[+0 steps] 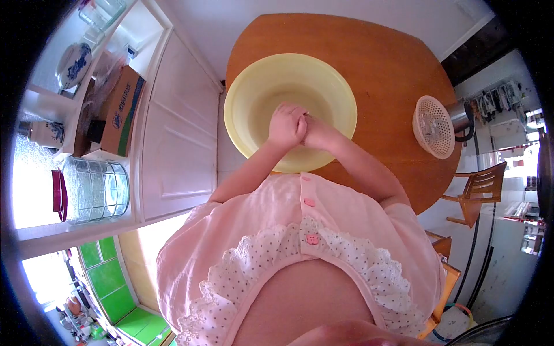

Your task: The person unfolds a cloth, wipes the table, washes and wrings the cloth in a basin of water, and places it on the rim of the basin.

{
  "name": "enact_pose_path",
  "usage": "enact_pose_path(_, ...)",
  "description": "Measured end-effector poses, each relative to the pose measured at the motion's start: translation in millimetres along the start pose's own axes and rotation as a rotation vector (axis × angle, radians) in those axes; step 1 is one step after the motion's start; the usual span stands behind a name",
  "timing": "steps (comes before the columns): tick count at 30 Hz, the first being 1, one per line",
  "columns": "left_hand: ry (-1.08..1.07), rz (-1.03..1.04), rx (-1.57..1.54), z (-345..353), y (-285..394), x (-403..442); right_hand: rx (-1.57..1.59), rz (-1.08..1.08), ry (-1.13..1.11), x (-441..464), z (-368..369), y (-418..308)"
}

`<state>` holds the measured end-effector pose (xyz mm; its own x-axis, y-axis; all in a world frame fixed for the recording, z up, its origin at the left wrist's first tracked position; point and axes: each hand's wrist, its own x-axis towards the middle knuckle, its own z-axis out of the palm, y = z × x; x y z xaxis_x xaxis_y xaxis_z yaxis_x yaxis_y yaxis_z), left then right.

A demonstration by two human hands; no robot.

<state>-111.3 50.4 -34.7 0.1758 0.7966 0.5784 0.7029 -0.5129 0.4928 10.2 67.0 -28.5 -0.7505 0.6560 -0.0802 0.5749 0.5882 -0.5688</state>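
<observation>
My left hand [287, 124] is closed and wrapped over my right hand [316, 131], the two pressed together above a big pale-yellow basin [244, 86]. The right hand's fingers are mostly hidden under the left, so whether anything lies between the palms does not show. Both forearms reach across the near rim. Inside, the basin's bottom looks slightly darker, and I cannot make out what is in it. The basin stands on a brown wooden table [392, 75], close to its left edge.
At the table's right edge stand a perforated pale basket [434, 135] and a dark metal pot [460, 121]. Wooden chairs [478, 187] are beyond it. On the left, a white cabinet [179, 127] bears a cardboard box [123, 109] and a red-lidded glass jar [95, 190].
</observation>
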Motion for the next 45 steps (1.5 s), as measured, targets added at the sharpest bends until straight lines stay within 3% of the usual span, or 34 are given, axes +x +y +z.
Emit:
enact_pose_path(3,-0.098,-0.21,-0.026,-0.5,-29.2,-7.4,-0.501,-0.494,0.205,-8.3,-5.4,0.2)
enact_pose_path(5,-0.138,-0.395,-0.22,-2.4,-46.9,-13.6,-0.496,-0.513,0.294,-15.3,-7.3,-5.1)
enact_pose_path(6,-0.052,-0.388,-0.261,-3.4,-43.0,-12.8,-0.493,-0.522,0.34,-17.1,-8.7,-7.0)
enact_pose_path(8,0.114,-0.374,-0.343,-3.9,-29.8,-13.1,-0.464,-0.444,0.223,-18.6,-10.7,-9.0)
enact_pose_path(11,0.254,0.119,-0.128,-16.7,5.0,4.1,-0.353,-0.266,0.099,-14.4,-3.2,-2.3)
enact_pose_path(14,0.073,0.21,0.058,-6.2,0.8,-1.3,-0.366,-0.226,0.087,-9.5,4.0,5.7)
enact_pose_path(17,0.092,-0.099,0.082,1.5,-32.2,-10.3,-0.445,-0.332,0.16,-15.0,-7.2,-5.0)
enact_pose_path(20,0.051,-0.683,-0.319,1.2,-53.0,-20.9,-0.432,-0.316,0.224,-18.2,-12.9,-7.8)
enact_pose_path(23,0.109,-0.754,-0.484,-5.6,-21.3,-13.3,-0.533,-0.031,0.25,-16.1,-9.6,-7.5)
enact_pose_path(24,0.119,-0.707,-0.638,26.3,-36.9,-26.5,-0.592,0.096,0.251,-14.5,-7.1,-7.2)
enact_pose_path(26,0.103,-0.535,-0.592,48.5,-7.5,-31.5,-0.538,0.143,0.4,-0.5,5.0,7.6)
enact_pose_path(27,0.077,-0.414,-0.393,31.7,32.4,-25.1,-0.511,0.165,0.474,5.2,9.0,11.3)
enact_pose_path(30,0.148,-0.332,-0.449,38.9,30.0,-22.2,-0.561,0.319,0.562,12.6,8.4,-2.1)
enact_pose_path(34,0.204,-0.642,-0.793,18.8,23.9,5.5,-0.546,0.237,0.55,13.8,8.6,-10.8)
enact_pose_path(37,0.354,-0.917,-1.315,18.5,6.7,20.2,-0.59,0.162,0.458,12.2,7.3,-21.3)
enact_pose_path(41,0.215,-0.996,-1.753,22.9,-28.8,14.1,-0.47,-0.046,0.455,2.8,6.8,-21.7)
enact_pose_path(45,0.306,-1.17,-1.78,5.5,-28.4,18.0,-0.49,-0.144,0.43,-4.7,17.5,-13.6)
